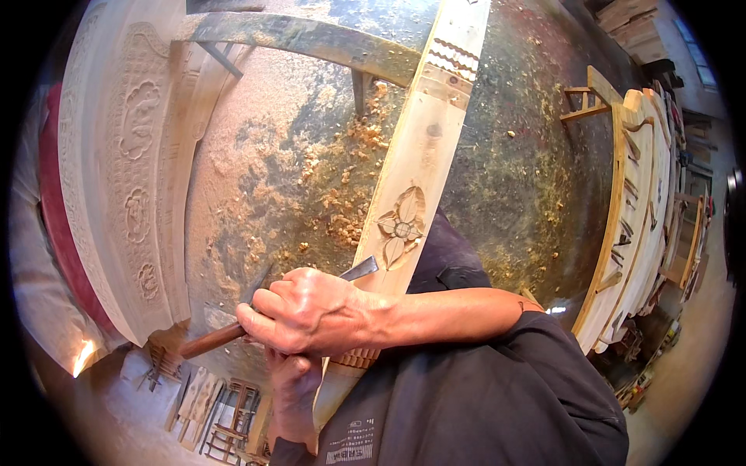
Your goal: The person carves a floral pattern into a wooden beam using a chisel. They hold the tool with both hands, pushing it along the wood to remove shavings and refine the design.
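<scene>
My right hand (307,311) grips a chisel with a long wooden handle (210,339), its flat steel blade (359,269) lying over a long pale wooden board (429,159). Just beyond the blade, the board bears a carved four-petal flower (401,229); farther up are carved wavy bands (451,56). My left hand (294,388) is below my right wrist, beside the board's near end; its fingers are mostly hidden, so I cannot tell what they hold. The board crosses my dark-clothed lap area at a slant.
A large carved panel (140,140) stands at left. A dusty trestle (311,43) lies beyond, with wood shavings (350,217) below it on the floor (513,202). At right, several carving tools lie on a wooden bench (618,233). Chairs and wooden parts (233,412) are at lower left.
</scene>
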A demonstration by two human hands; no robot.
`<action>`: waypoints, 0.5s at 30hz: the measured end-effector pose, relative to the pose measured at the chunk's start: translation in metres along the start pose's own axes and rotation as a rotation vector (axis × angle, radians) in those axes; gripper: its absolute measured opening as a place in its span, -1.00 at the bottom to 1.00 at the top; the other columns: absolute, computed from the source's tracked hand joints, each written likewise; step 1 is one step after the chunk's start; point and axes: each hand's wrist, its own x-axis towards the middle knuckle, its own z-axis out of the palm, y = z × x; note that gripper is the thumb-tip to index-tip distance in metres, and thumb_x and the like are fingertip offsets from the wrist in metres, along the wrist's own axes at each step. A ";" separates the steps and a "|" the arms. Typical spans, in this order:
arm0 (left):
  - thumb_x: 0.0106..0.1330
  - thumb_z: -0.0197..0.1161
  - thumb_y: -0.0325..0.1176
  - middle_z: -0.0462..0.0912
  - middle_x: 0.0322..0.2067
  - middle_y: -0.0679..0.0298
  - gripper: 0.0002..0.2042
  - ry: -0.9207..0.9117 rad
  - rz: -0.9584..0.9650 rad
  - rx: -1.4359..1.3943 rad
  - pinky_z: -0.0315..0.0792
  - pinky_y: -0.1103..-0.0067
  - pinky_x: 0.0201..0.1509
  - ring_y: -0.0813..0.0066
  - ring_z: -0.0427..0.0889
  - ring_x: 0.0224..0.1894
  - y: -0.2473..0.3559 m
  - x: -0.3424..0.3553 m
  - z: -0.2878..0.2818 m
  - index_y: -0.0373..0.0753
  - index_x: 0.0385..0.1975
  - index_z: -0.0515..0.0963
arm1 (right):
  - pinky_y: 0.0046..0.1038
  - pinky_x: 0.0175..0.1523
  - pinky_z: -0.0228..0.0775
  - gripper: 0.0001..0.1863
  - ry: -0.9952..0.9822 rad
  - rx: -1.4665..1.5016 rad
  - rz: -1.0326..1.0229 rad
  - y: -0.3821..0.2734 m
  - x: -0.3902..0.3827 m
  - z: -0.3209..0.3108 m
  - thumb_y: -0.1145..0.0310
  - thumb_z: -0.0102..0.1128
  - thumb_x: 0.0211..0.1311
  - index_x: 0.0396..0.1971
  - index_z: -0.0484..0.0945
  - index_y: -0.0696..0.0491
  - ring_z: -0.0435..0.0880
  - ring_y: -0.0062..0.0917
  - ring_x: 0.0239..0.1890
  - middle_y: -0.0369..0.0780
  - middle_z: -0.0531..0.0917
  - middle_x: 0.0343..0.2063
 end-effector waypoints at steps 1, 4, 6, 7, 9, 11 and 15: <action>-0.01 0.71 -0.09 0.41 0.38 0.32 0.00 -0.031 -0.010 -0.009 0.26 0.19 0.58 0.23 0.33 0.49 0.005 0.003 0.012 -0.06 0.48 0.27 | -0.41 -0.55 0.44 -0.78 0.003 -0.003 0.003 0.001 -0.001 -0.002 0.32 0.25 0.12 -0.29 0.54 0.13 0.57 -0.50 -0.61 -0.31 0.37 -0.60; 0.02 0.69 -0.26 0.32 0.39 0.42 0.06 -0.054 -0.055 -0.069 0.27 0.23 0.55 0.32 0.31 0.48 0.006 0.003 0.014 0.09 0.53 0.12 | -0.40 -0.55 0.45 -0.76 0.005 -0.003 -0.003 0.003 -0.001 -0.002 0.31 0.28 0.10 -0.30 0.54 0.13 0.57 -0.51 -0.61 -0.31 0.37 -0.60; 0.01 0.71 -0.12 0.36 0.38 0.36 0.04 -0.028 -0.012 0.004 0.27 0.23 0.56 0.27 0.33 0.48 0.006 0.005 0.020 -0.01 0.51 0.18 | -0.41 -0.56 0.44 -0.74 0.015 0.006 0.001 0.004 -0.001 -0.004 0.30 0.30 0.08 -0.28 0.55 0.13 0.57 -0.51 -0.61 -0.31 0.36 -0.60; 0.00 0.73 -0.05 0.38 0.38 0.33 0.04 -0.016 0.009 0.039 0.27 0.22 0.56 0.25 0.34 0.48 0.006 0.005 0.023 -0.06 0.49 0.21 | -0.42 -0.56 0.44 -0.72 0.019 0.010 0.004 0.004 0.000 -0.005 0.30 0.31 0.07 -0.27 0.55 0.13 0.56 -0.51 -0.61 -0.32 0.36 -0.60; -0.01 0.73 -0.05 0.37 0.39 0.34 0.06 -0.018 0.008 0.056 0.28 0.24 0.56 0.27 0.33 0.48 0.007 0.005 0.026 -0.06 0.50 0.20 | -0.43 -0.56 0.43 -0.69 0.056 0.010 -0.006 0.005 -0.002 -0.003 0.29 0.33 0.06 -0.24 0.57 0.14 0.55 -0.52 -0.62 -0.32 0.36 -0.59; -0.01 0.74 -0.05 0.36 0.40 0.34 0.07 -0.038 0.014 0.071 0.27 0.25 0.55 0.27 0.33 0.48 0.009 0.005 0.027 -0.06 0.50 0.18 | -0.43 -0.57 0.43 -0.65 0.083 0.023 -0.005 0.005 -0.002 -0.004 0.28 0.34 0.04 -0.20 0.58 0.15 0.54 -0.53 -0.62 -0.33 0.35 -0.59; -0.02 0.75 -0.16 0.35 0.35 0.35 0.11 -0.039 0.030 0.053 0.32 0.33 0.50 0.35 0.38 0.42 0.015 0.003 0.040 -0.09 0.51 0.11 | -0.43 -0.58 0.42 -0.60 0.134 0.064 0.009 0.006 0.001 -0.009 0.28 0.35 0.02 -0.14 0.58 0.16 0.53 -0.53 -0.62 -0.34 0.35 -0.58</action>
